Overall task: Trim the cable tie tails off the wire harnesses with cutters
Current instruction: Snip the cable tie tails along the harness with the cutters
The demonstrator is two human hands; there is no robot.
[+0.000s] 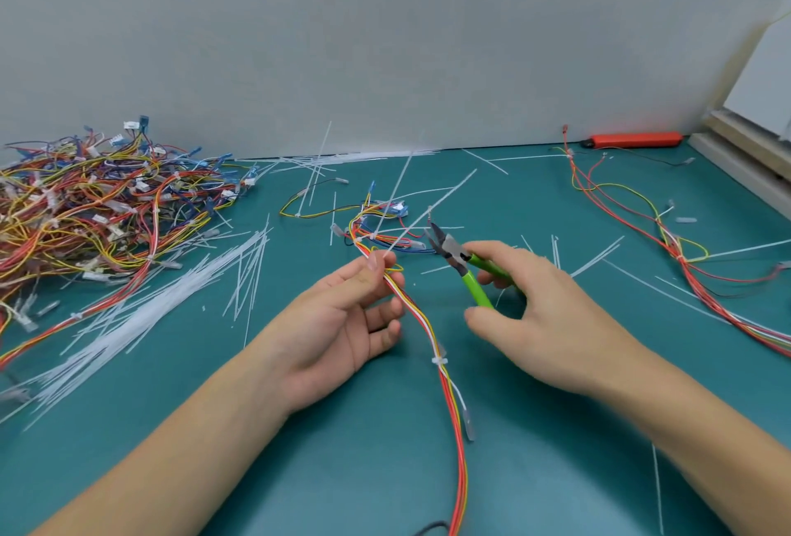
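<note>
Head view: left hand [338, 321] is pinching a red, yellow and white wire harness [421, 321]. Right hand [539, 313] is gripping green-handled steel cutters [460, 261], blades parted.

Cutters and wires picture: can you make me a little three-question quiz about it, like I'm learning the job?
1. True or false: the right hand holds the green-handled cutters.
2. Which thing does the left hand pinch in its fingers? A) the wire harness B) the orange tool by the wall C) a loose cable tie on the mat
3. Fill in: the big heap of harnesses lies on the person's ____ side.

Key: 1 true. 2 A. 3 left.
</note>
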